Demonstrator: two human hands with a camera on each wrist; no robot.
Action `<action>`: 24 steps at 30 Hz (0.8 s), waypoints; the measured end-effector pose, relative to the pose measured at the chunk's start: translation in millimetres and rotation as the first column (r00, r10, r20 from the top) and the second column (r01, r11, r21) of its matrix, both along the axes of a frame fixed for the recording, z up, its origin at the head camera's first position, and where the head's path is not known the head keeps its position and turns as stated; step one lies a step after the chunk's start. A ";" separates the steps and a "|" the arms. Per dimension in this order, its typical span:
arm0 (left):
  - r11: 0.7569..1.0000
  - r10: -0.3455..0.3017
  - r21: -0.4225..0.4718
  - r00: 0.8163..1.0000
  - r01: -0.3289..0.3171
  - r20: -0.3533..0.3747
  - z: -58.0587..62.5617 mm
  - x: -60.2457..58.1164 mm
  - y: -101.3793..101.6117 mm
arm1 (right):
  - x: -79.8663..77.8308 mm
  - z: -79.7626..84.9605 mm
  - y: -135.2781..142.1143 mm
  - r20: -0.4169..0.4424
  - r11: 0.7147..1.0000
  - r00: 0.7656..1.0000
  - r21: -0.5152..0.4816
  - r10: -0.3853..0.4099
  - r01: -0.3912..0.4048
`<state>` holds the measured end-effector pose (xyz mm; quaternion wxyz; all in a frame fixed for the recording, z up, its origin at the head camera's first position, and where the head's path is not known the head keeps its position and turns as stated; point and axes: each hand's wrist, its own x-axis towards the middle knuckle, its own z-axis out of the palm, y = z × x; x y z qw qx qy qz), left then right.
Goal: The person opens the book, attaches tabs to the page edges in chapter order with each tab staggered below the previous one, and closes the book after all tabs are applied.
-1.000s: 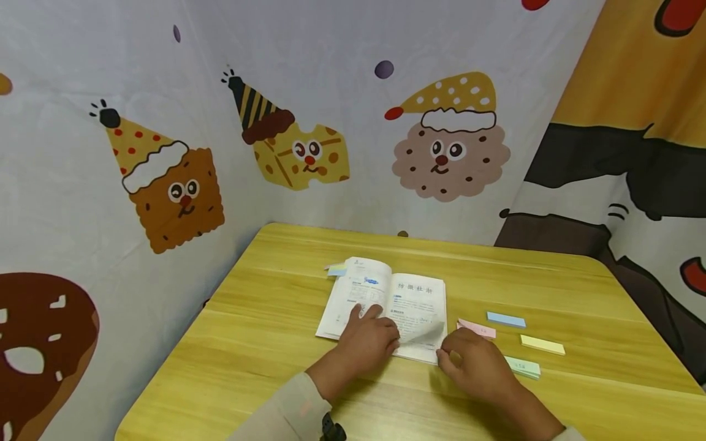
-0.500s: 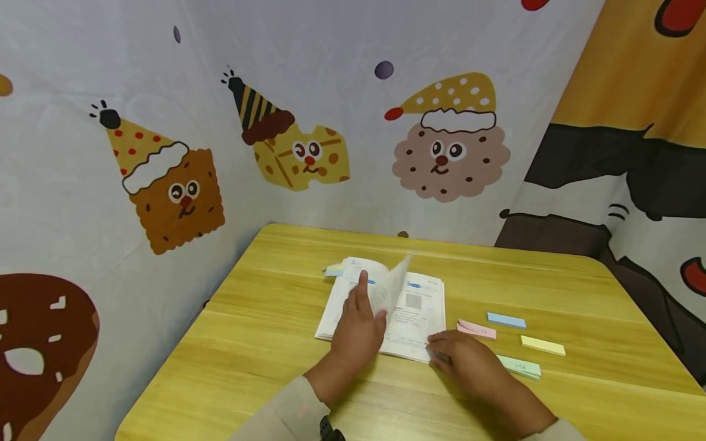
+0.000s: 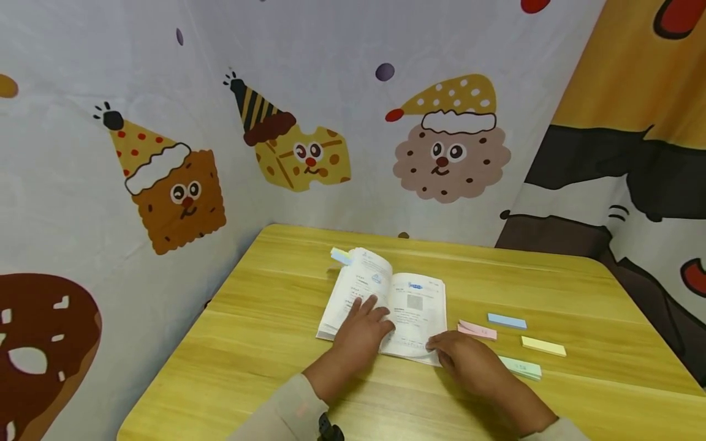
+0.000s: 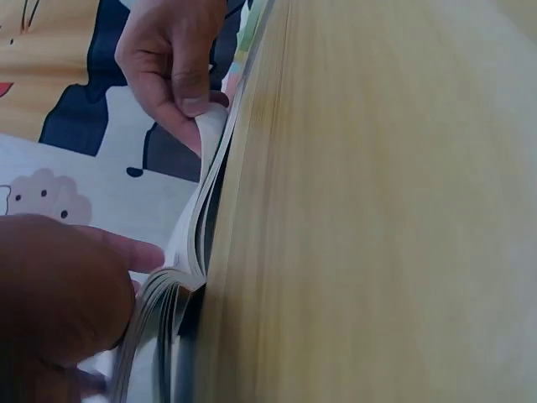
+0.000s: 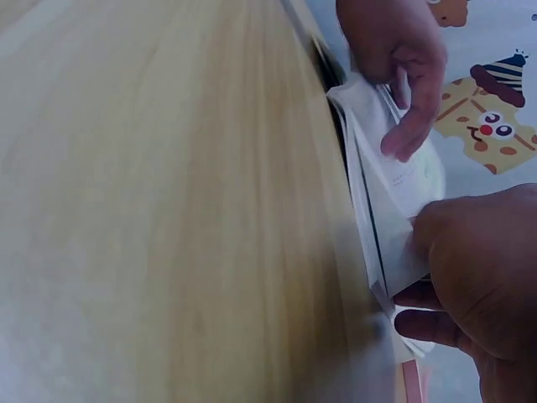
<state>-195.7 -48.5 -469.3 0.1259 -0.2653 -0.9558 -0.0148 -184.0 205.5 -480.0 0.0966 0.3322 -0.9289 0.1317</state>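
Note:
An open book [image 3: 419, 318] lies on the wooden table with printed pages on both sides. Coloured sticky tabs [image 3: 341, 255] stick out from its upper left edge. My left hand [image 3: 361, 334] rests on the left page near the spine, fingers spread. At the lower right corner, my right hand [image 3: 469, 361] pinches a page between thumb and finger. That page [image 4: 211, 126] curls up in the left wrist view. In the right wrist view its lifted corner [image 5: 398, 260] shows beside my right hand. The right hand's other fingertips are partly hidden.
Right of the book lie pads of sticky strips: pink [image 3: 477, 329], blue [image 3: 507, 320], yellow [image 3: 543, 346] and green [image 3: 520, 367]. The green one is close to my right hand. A cartoon-printed curtain [image 3: 364, 214] hangs behind the table [image 3: 276, 367].
A page has turned over from right to left, standing upright midway. My left hand lifted, then settled on the left page. My right hand shifted slightly left and now pinches another page's corner.

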 end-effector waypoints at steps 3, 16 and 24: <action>1.000 -0.026 0.012 0.996 0.025 0.087 -1.2 2.0 1.1 | -0.1 -0.8 -1.2 -0.007 1.000 1.000 0.012 -0.016 0.016; 1.000 -0.009 0.016 0.992 0.007 0.124 -5.5 2.4 6.9 | 2.9 1.6 4.9 -0.174 0.998 0.985 -0.065 -0.025 0.014; 1.000 0.009 0.026 0.995 -0.012 0.102 -6.9 1.4 9.1 | 3.0 1.0 10.2 -0.239 1.000 0.971 -0.011 0.024 -0.028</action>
